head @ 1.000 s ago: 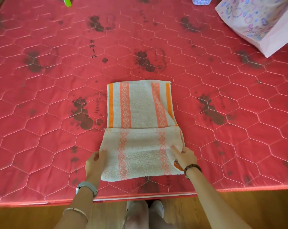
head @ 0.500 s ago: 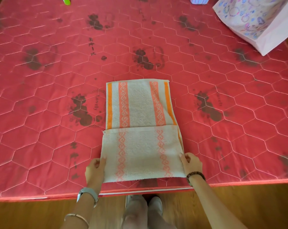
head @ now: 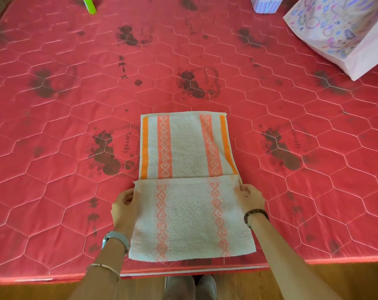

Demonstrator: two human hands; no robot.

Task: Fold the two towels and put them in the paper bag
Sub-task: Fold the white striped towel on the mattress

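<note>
Nearest the camera, the person's shoes stand on the wooden floor at the edge of a red quilted mattress. Just above that edge, both hands work a cream towel with orange patterned stripes. The left hand, a watch on its wrist, pinches the left corner of the near flap, and the right hand, with a bead bracelet, pinches the right corner; each is closed on the cloth, fingers under and thumb over. The flap is lifted and doubled over the near part of the towel, its free edge lying about halfway up, while the far half rests flat on the mattress. This looks like a fold in progress on one towel; a second towel is not clearly in view. The next move probably calls for carrying both corners evenly toward the far edge so the sides line up. Well apart, at the far right corner, the patterned paper bag lies waiting, with a striped container just beside it.
</note>
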